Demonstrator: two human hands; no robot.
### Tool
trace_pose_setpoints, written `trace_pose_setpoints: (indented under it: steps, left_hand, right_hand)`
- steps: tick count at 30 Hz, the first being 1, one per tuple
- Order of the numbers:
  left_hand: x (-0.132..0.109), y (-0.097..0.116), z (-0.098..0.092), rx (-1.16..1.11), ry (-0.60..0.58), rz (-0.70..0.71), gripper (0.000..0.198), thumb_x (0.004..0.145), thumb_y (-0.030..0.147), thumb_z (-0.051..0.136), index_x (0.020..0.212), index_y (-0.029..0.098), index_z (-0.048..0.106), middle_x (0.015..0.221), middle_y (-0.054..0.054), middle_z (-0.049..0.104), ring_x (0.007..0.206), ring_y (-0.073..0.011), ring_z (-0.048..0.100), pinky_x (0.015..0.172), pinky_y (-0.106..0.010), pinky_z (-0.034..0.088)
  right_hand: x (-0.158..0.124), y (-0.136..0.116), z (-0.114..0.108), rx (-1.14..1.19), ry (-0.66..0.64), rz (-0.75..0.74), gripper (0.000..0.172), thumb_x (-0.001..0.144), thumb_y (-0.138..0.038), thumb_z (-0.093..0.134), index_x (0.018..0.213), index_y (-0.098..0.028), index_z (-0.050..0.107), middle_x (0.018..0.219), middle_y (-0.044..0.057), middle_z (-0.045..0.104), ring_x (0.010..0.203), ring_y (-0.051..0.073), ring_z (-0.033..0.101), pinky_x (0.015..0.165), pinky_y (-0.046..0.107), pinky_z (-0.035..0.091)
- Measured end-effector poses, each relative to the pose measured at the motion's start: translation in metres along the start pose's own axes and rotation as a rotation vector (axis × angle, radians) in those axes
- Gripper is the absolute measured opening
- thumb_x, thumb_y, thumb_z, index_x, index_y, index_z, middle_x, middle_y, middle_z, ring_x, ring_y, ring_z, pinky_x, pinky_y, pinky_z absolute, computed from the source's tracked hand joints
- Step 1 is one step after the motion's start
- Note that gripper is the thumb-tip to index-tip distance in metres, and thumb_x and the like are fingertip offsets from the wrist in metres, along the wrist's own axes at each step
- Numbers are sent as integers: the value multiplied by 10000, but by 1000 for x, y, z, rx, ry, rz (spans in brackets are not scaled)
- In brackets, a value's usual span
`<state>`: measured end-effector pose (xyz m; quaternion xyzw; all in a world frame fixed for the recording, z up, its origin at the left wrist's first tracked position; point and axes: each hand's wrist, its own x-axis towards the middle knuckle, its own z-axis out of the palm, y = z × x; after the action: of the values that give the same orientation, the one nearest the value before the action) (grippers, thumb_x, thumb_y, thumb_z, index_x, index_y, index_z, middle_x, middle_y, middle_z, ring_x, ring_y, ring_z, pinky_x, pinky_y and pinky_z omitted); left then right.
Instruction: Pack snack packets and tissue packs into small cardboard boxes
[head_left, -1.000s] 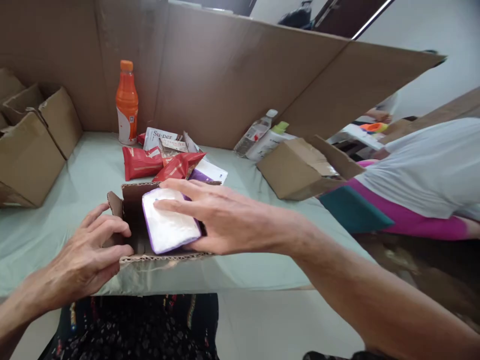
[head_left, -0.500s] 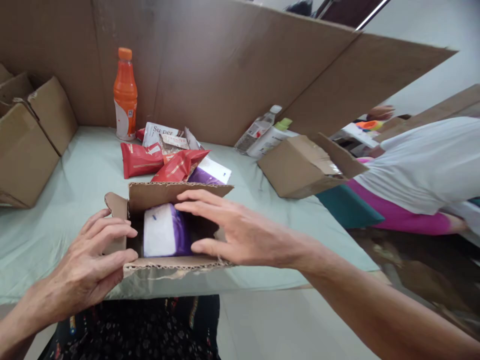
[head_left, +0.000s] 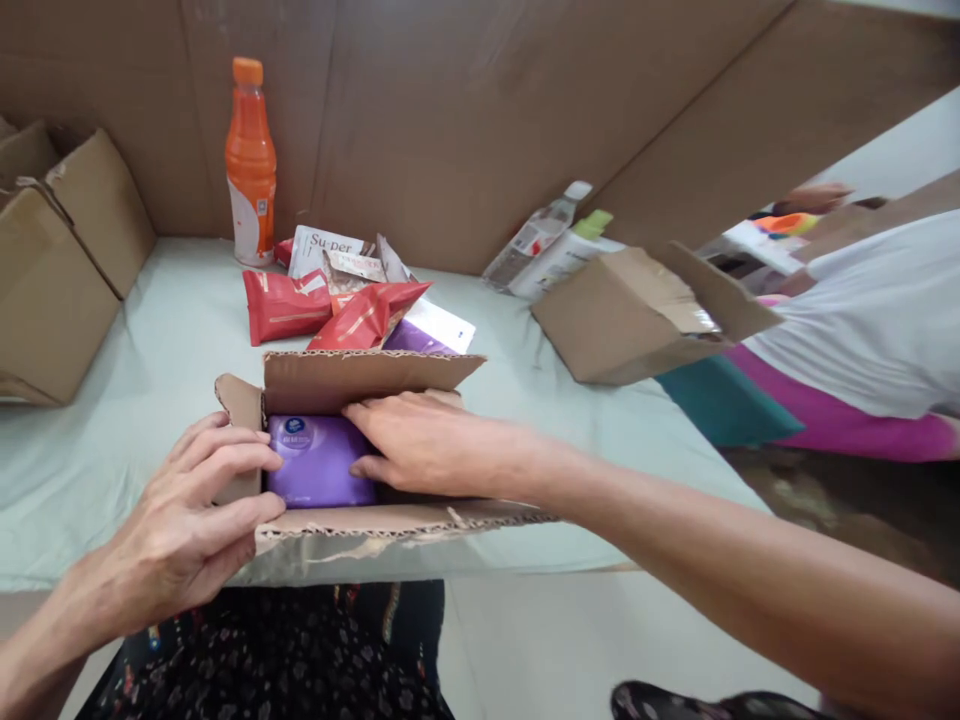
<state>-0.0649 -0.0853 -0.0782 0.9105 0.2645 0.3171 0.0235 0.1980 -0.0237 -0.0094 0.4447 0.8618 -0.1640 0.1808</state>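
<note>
An open cardboard box (head_left: pixel 375 378) sits at the near table edge. A purple packet (head_left: pixel 319 460) lies flat inside it. My right hand (head_left: pixel 420 445) reaches into the box, fingers together and resting against the packet's right side. My left hand (head_left: pixel 187 520) grips the box's left flap and near wall, fingers curled over the edge beside the packet.
Behind the box lie red snack packets (head_left: pixel 285 305), a white "Super" packet (head_left: pixel 322 248) and an orange drink bottle (head_left: pixel 251 165). More cardboard boxes stand at left (head_left: pixel 52 270) and right (head_left: pixel 637 315), with bottles (head_left: pixel 555 240) behind. A person in white and pink (head_left: pixel 862 340) is at right. Cardboard walls enclose the table.
The packet went from held tilted above the box to lying flat inside it, purple face up. My right hand followed it down into the box. My left hand stayed on the flap.
</note>
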Motion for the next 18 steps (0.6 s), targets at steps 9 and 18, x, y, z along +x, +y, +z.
trace_pose_setpoints:
  steps: [9,18]
  left_hand:
    - [6,2,9,-14,35,-37,309,907,28,517,1091,225,671,1152,-95,715,1236,-278,616,1122,-541,507]
    - [17,0,18,-91,89,-9,215,941,55,540,1025,196,679,1092,-98,741,1162,-273,648,1028,-499,594]
  right_hand:
    - [18,11,22,468,-29,368,298,904,-421,686,1053,-164,718,1140,167,777,1024,313,738,815,376,579]
    - [31,15,44,1019,1,648,297,876,-492,702,902,-200,651,927,75,722,723,186,667,657,313,567]
